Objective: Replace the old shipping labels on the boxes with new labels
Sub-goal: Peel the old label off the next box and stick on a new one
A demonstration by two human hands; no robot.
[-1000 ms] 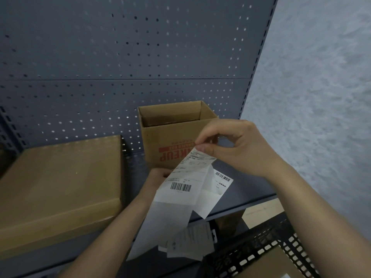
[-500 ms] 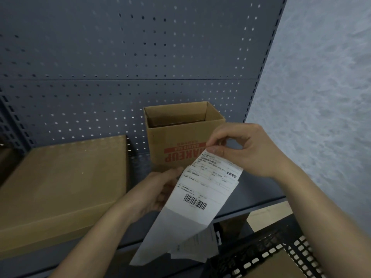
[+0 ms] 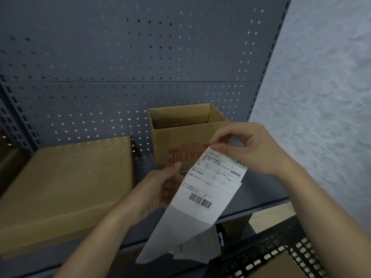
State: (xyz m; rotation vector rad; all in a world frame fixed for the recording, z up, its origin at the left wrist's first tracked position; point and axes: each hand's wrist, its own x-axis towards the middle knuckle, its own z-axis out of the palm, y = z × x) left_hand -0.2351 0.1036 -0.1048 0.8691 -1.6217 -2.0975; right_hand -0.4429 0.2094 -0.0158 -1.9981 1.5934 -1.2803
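Just un-fanned white barcoded paper label strip (image 3: 208, 189); pinching top corner with right hand (image 3: 259, 151), gripping side with left hand (image 3: 156, 191), so peeling next probably.

Pretty dim shot overall, with a bluish-grey cast. The wall (image 3: 321, 97) at 3 o'clock caught the most light, soft and glare-free. The pegboard (image 3: 120, 57) holes smeared toward 12 and 9 o'clock, and its lines bowed from the wide lens. The label (image 3: 208, 189) barcode stayed crisp, but the fine print was mushy.
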